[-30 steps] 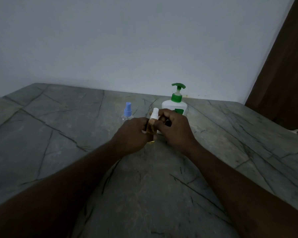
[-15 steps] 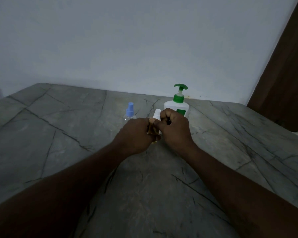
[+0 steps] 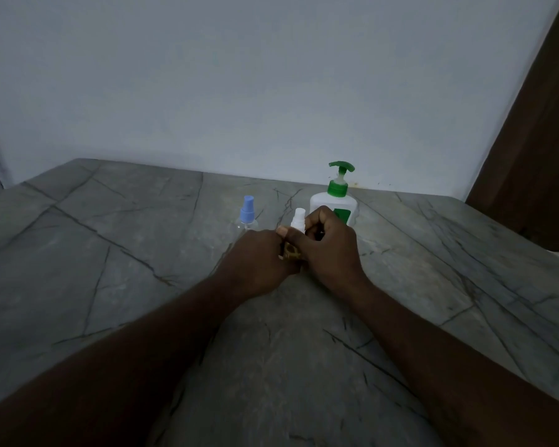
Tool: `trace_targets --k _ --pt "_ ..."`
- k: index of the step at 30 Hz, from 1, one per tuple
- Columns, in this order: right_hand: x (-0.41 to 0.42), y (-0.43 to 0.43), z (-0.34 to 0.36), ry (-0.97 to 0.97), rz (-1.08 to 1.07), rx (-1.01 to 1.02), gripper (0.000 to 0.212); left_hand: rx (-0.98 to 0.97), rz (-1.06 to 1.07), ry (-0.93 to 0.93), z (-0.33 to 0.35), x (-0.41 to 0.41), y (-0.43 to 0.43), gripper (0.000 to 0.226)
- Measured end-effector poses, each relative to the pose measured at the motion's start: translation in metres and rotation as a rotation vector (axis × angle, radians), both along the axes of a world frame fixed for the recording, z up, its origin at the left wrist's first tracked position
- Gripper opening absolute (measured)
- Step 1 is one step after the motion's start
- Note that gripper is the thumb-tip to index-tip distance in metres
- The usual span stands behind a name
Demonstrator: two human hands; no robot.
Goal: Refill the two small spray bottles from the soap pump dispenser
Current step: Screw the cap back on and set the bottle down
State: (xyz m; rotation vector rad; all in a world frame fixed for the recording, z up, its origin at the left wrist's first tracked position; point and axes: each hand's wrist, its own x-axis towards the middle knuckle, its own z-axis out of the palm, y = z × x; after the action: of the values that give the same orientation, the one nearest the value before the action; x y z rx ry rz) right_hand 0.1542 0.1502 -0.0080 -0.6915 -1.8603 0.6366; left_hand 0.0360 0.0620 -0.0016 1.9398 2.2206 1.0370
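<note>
So, early days imo. Neither small bottle looks refilled yet afaict: the blue-top bottle (image 3: 248, 215) stands on the table (image 3: 110, 269) w/ its sprayer on. Its clear body looks empty-ish, but it's half hidden behind the left hand (image 3: 260, 258), so can't swear to it. The pump (image 3: 324, 204) stands upright at the back, just behind the hands, and doesn't look touched. All the action is on the white-top bottle (image 3: 298, 217), held mid-table in front of the pump and just right of the blue one; can't tell if its base rests on the table. My guess is the sprayer is being twisted off, i.e. step one. That leaves pumping soap in, recapping, then the same for bottle no. 2. Pose: both forearms reach fwd and meet in the centre. Left hand is curled round the amberish body, gripping it. Right hand (image 3: 333, 250) comes in from the side, thumb and fingers pinching round the neck just under the white top, knuckles up. Both are closed tight on it.
</note>
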Motion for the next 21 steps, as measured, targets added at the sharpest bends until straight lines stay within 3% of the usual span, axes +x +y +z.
trace_targets --k 6,13,16,21 --pt "0.004 0.003 -0.001 -0.067 0.105 0.006 0.024 0.005 0.001 -0.037 -0.001 -0.006 0.002 0.032" --pt "0.004 0.007 -0.004 -0.111 0.062 0.062 0.028 0.041 0.003 0.030 -0.003 -0.008 0.004 0.032" --pt "0.003 0.007 -0.004 -0.125 -0.003 0.060 0.033 0.052 0.032 0.147 -0.002 -0.012 0.004 0.032" --pt "0.005 0.009 -0.005 -0.133 -0.054 0.073 0.041 0.039 0.117 0.401 0.006 -0.019 0.001 0.053"
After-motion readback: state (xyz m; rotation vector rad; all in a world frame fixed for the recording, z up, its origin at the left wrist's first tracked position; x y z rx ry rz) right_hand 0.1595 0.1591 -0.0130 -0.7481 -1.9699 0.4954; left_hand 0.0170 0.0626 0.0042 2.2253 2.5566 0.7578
